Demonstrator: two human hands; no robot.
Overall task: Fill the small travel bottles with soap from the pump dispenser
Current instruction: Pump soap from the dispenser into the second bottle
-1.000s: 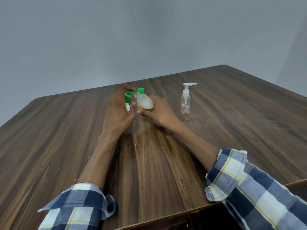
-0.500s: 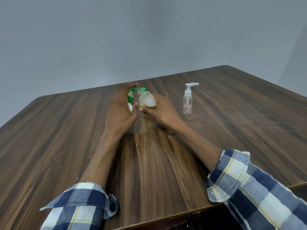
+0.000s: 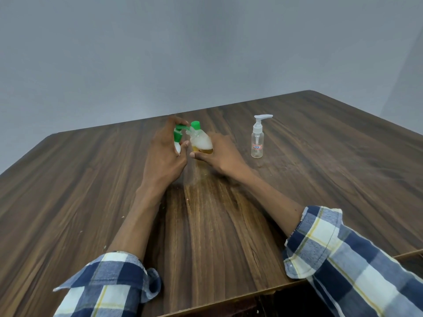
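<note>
- The left hand (image 3: pixel 163 154), just left of the frame's centre, wraps around a white pump dispenser (image 3: pixel 177 149) with a green pump head (image 3: pixel 178 132); a fingertip lies on top of the pump.
- The right hand (image 3: pixel 219 154), at centre, grasps a small travel bottle (image 3: pixel 202 143) tilted to the left, its neck at the pump's spout.
- The bottle holds amber soap at the bottom with white foam above; a green cap (image 3: pixel 195 125) shows at its neck.
- A second, clear spray bottle (image 3: pixel 257 143) with a white pump top stands upright on the wooden table (image 3: pixel 320 156), right of centre, near the right hand but apart from it.
- Plaid sleeves (image 3: pixel 343 259) fill the lower corners.
</note>
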